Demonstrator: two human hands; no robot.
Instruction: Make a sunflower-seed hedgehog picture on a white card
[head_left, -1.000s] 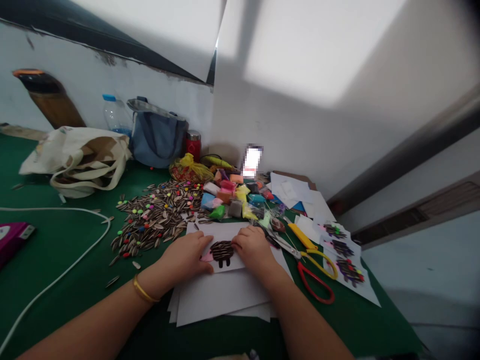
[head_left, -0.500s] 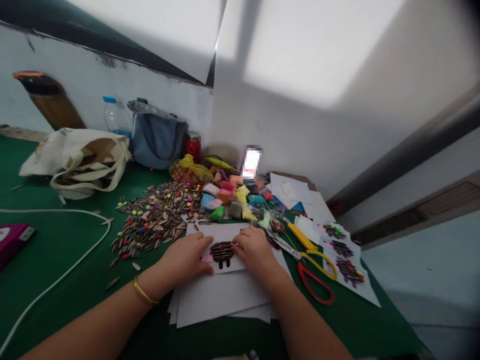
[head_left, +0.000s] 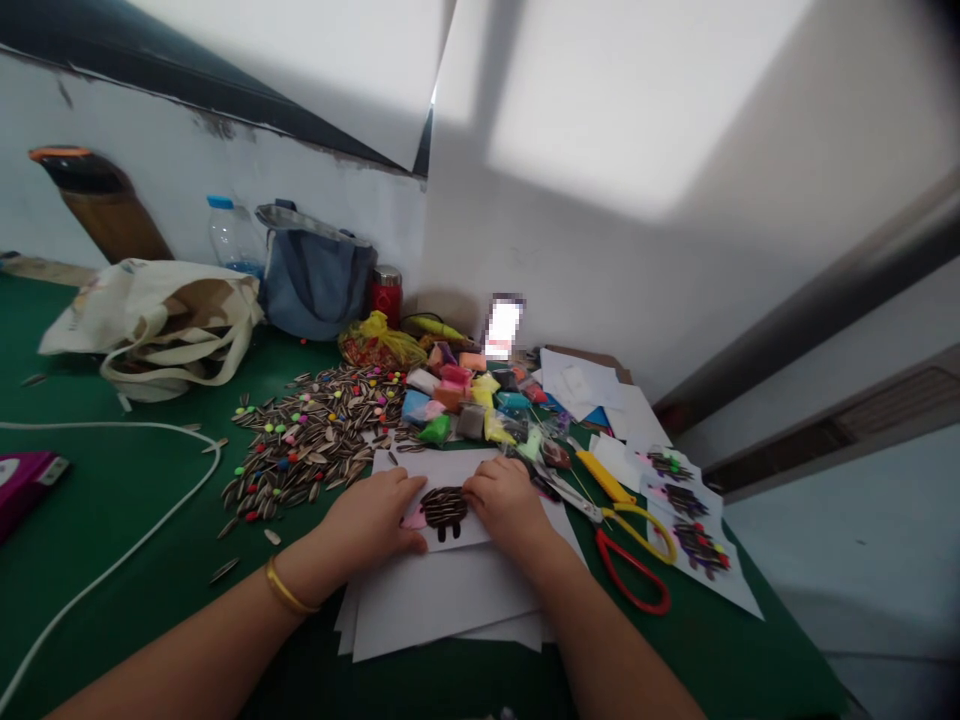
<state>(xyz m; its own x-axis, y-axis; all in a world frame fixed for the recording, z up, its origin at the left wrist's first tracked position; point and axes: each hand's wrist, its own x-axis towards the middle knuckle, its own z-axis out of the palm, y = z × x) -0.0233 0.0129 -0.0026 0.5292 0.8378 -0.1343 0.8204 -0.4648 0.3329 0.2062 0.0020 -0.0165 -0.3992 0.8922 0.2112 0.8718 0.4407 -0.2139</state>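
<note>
A small hedgehog figure [head_left: 444, 508] lies on white paper [head_left: 442, 590] on the green table. It has a dark body covered with striped sunflower seeds, a pink face and two dark legs. My left hand [head_left: 379, 515] rests on the paper at the figure's pink end, thumb and forefinger spread. At the opposite end, my right hand [head_left: 506, 500] has its fingers curled together, the tips touching the body's edge. Whatever those fingertips may hold is hidden. A heap of sunflower seeds [head_left: 322, 430] mixed with coloured little balls lies beyond my left hand.
Bagged coloured clay [head_left: 472, 395] sits behind the paper. To the right lie red-and-yellow-handled scissors [head_left: 600, 512], a yellow cutter [head_left: 604, 477] and a sheet with finished hedgehogs [head_left: 701, 545]. Cloth bags [head_left: 319, 280] stand at the back; a white cable [head_left: 150, 525] crosses the left side.
My right fingers have shifted very slightly at the hedgehog's right edge and curl in closer. My left hand stays where it was.
</note>
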